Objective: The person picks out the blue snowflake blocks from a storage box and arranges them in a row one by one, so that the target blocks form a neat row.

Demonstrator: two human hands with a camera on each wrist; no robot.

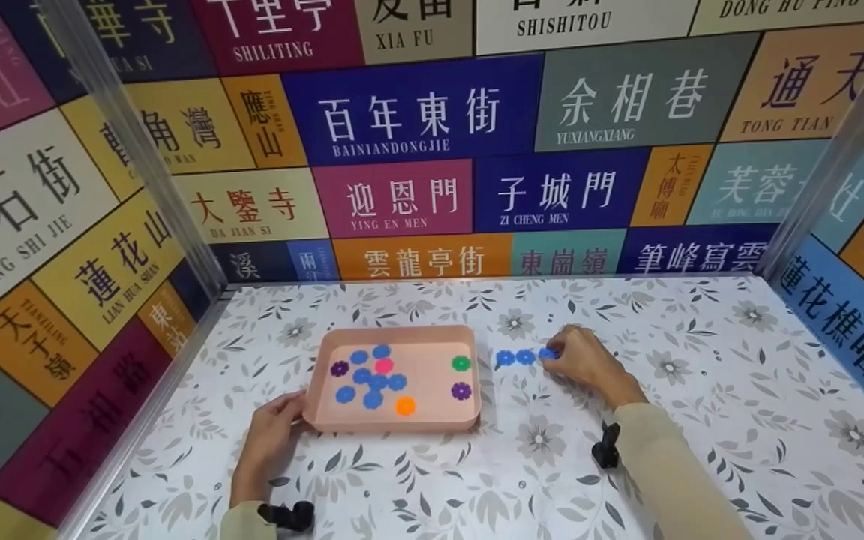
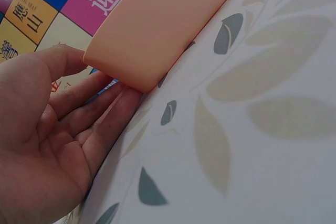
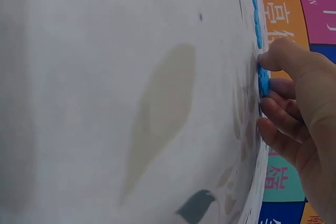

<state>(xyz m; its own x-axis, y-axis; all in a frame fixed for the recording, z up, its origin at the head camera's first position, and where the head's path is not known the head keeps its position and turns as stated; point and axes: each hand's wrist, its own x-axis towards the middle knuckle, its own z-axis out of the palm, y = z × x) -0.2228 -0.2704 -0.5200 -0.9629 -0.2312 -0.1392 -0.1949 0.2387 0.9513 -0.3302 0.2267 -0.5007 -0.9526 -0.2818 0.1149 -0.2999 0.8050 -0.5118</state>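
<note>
Nearest to the head camera, a pale left sleeve point(image 1: 247, 523) and a pale right sleeve point(image 1: 683, 480) come over the white worktop point(image 1: 432, 480), which bears a pattern of grey flowers and leaves. Each wrist carries a small black mount point(image 1: 606, 446). Of the two hands, the left hand point(image 1: 273, 431) holds the peach tray point(image 1: 391, 426) at its near left corner, with the thumb against the wall and the fingers at the lower edge. This tray stands flat on the worktop; inside lie seven blue pieces point(image 1: 346, 394), two purple ones, one pink, one green and one orange. To the right of the tray, two small blue discs point(image 1: 525, 357) lie in a row. At the right end of this row, the right hand point(image 1: 582, 358) pinches a third blue disc point(image 3: 263, 80) between thumb and fingers, low at the worktop. Behind, the wall point(image 1: 409, 112) shows coloured blocks with Chinese characters.
</note>
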